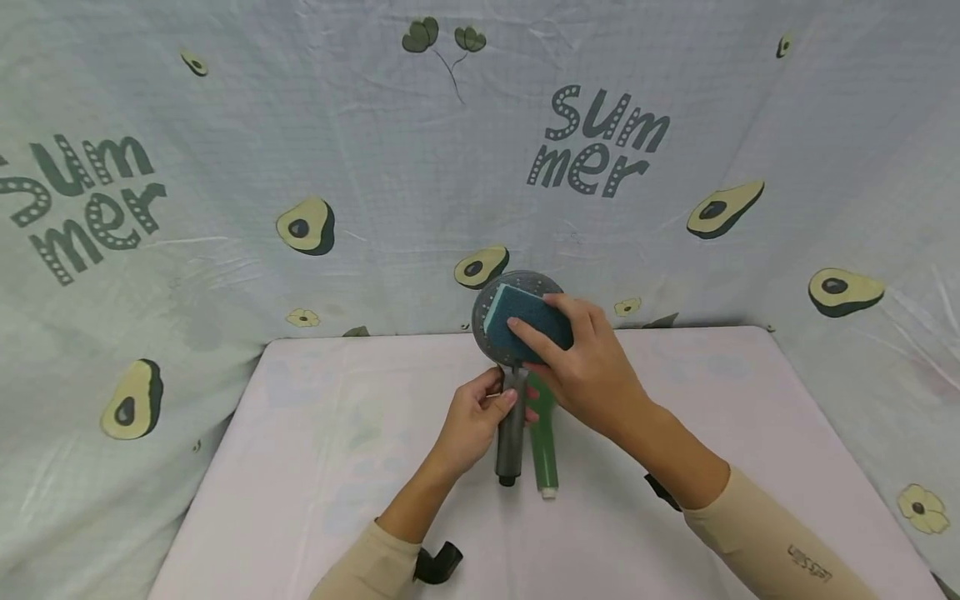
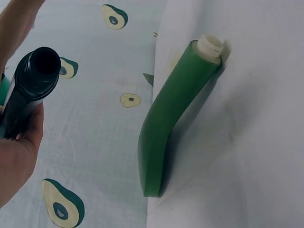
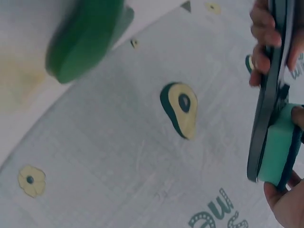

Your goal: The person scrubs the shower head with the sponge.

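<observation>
My left hand (image 1: 474,421) grips the grey handle of a shower head (image 1: 512,437), its round nozzle face turned toward me. With my right hand (image 1: 592,362) I hold a teal sponge (image 1: 536,321) by its edges, flat against that face. In the right wrist view the sponge (image 3: 278,147) shows a light green soft side lying on the shower head (image 3: 259,147) and a darker outer layer. The handle's threaded, hollow end (image 2: 45,66) shows in the left wrist view. Behind the handle, a green shower head (image 1: 543,442) lies on the table.
The green shower head (image 2: 173,109) has a white threaded end. The pale table (image 1: 300,467) runs back to a wall of printed cloth (image 1: 360,167) with avocados and lettering. Black wrist-worn pieces (image 1: 438,562) show beside the sleeves.
</observation>
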A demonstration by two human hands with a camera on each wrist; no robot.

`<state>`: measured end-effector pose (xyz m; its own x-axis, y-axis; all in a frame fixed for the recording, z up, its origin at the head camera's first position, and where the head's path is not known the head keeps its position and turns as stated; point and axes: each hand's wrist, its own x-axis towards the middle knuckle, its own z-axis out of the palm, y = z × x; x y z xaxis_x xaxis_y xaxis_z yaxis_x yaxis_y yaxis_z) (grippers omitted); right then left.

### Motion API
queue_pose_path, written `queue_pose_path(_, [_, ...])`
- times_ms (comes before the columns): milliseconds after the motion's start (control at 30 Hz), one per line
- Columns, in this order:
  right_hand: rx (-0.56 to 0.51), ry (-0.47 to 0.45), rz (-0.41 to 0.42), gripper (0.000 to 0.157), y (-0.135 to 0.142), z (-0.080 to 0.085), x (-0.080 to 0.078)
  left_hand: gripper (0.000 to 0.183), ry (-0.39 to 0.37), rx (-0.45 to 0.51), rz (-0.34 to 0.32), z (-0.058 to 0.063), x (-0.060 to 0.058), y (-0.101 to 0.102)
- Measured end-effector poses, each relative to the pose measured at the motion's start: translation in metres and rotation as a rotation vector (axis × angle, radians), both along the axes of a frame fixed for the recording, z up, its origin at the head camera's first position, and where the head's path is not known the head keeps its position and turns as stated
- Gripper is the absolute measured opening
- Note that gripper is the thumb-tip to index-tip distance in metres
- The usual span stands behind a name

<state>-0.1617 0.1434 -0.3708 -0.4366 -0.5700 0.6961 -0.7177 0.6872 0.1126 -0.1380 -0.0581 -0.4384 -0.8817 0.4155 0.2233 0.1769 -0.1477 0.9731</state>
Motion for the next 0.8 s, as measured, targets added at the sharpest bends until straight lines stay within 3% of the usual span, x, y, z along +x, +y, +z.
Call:
queue_pose_path(200, [0.044, -0.056, 0.046, 0.065, -0.002, -0.021, 0.016, 0.036, 0.008, -0.053, 0.109, 0.003, 0.000, -0.001])
queue_pose_path(300, [0.054, -0.062, 0.053, 0.065, 0.000, -0.021, 0.018, 0.035, 0.011, -0.034, 0.101, 0.003, -0.001, -0.001])
queue_pose_path(500, [0.005, -0.014, 0.016, 0.067, 0.006, 0.000, 0.007, 0.041, 0.016, 0.050, 0.001, 0.003, -0.001, 0.002])
queue_pose_path(800, [-0.127, -0.065, -0.099, 0.059, 0.011, 0.041, -0.014, 0.035, -0.022, 0.059, 0.005, 0.004, 0.002, 0.000])
